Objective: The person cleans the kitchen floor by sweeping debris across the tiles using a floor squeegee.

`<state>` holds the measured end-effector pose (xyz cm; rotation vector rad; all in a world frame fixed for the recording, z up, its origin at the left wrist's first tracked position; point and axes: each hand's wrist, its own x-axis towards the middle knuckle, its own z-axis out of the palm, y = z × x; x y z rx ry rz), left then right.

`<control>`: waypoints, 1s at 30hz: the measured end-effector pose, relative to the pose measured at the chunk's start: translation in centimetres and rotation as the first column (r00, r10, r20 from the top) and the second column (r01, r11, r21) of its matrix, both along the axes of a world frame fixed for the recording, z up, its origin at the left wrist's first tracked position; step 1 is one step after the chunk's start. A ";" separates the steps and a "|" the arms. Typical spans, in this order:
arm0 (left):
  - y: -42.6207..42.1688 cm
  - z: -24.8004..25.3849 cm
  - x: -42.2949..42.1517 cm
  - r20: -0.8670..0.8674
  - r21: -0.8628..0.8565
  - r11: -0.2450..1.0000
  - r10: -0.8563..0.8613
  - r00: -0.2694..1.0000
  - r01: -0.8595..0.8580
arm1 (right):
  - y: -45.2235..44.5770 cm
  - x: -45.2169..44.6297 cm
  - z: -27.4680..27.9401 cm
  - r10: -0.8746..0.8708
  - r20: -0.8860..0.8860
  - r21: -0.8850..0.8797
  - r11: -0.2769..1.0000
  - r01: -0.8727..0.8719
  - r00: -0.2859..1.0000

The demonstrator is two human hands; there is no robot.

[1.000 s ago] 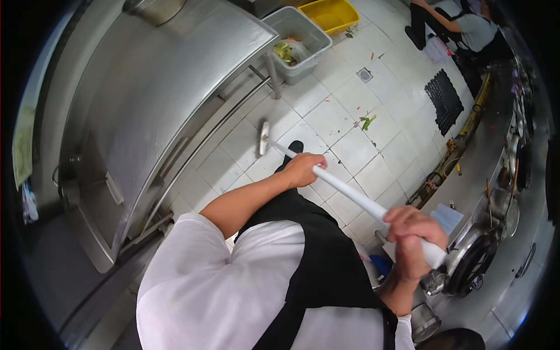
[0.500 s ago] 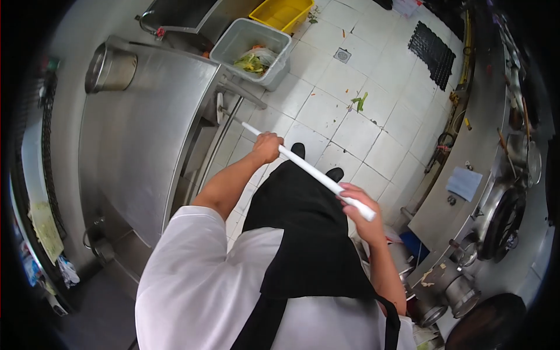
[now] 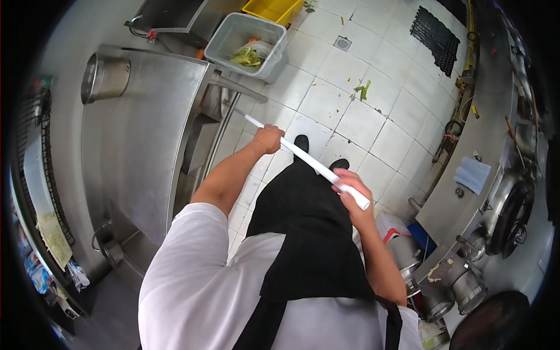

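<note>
A long white pole (image 3: 312,163) runs diagonally across the front of my black apron. My left hand (image 3: 268,139) is wrapped round it toward its far, thinner end. Close to the thick near end, my right hand (image 3: 354,189) has its fingers curled over the pole, slightly blurred. The far end passes toward the underside of the steel table (image 3: 140,134), and what is attached there cannot be made out clearly. Scraps of green leaf (image 3: 363,90) lie on the white tiled floor (image 3: 329,76) beyond my shoes.
A grey bin (image 3: 245,49) holding vegetable scraps stands beside a yellow tub (image 3: 274,10). On the table sits a metal pot (image 3: 105,79). A black mat (image 3: 434,38) and a drain (image 3: 342,43) are on the floor. Along the right, a steel counter (image 3: 443,204) carries a blue cloth (image 3: 471,175).
The view has shifted slightly. My right hand and the pole's near end have moved a little up and left in view. Both hands remain on the pole.
</note>
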<state>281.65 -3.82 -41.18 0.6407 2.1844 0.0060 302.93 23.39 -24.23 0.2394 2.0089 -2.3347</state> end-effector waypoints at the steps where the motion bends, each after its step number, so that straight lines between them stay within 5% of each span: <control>1: 0.2 0.4 0.4 -0.005 -0.003 1.000 0.005 1.000 -0.005 | 0.3 0.0 1.1 0.005 -0.005 -0.003 1.000 -0.005 1.000; 9: -0.2 -1.4 -0.4 -0.032 -0.112 0.994 0.000 0.999 -0.003 | 0.1 0.5 -1.1 0.006 0.154 0.015 1.000 -0.008 0.988; 12: -1.6 -3.0 -0.5 -0.113 -0.145 0.970 0.181 0.977 -0.196 | -3.6 0.2 -3.6 0.030 0.195 0.064 0.997 -0.044 0.980; 15: -2.4 -4.7 0.6 -0.308 -0.013 0.928 0.350 0.885 -0.371 | -5.4 -1.1 -2.9 0.046 0.300 0.076 0.994 -0.072 0.953; 17: -2.2 -4.8 1.0 -0.214 0.193 0.922 0.373 0.903 -0.335 | -5.2 -0.8 -2.3 -0.010 0.173 0.202 0.979 -0.025 0.985; 18: -2.1 -5.4 1.5 -0.346 0.339 0.925 0.289 0.893 -0.169 | -4.7 -0.5 -0.9 -0.038 0.131 0.246 0.969 0.004 0.991; 19: -1.4 -4.0 1.7 -0.352 0.343 0.923 0.301 0.886 -0.177 | -3.9 -0.2 0.5 -0.026 0.124 0.248 0.969 -0.006 0.992; 21: 0.4 -1.1 2.3 -0.141 0.560 0.823 0.205 0.968 -0.093 | -2.2 0.1 3.7 -0.033 -0.009 0.323 0.946 0.034 0.999; 30: 5.4 5.5 7.7 0.048 0.685 0.725 0.047 0.998 -0.067 | 0.8 2.3 15.6 0.017 -0.103 0.352 0.936 0.021 0.995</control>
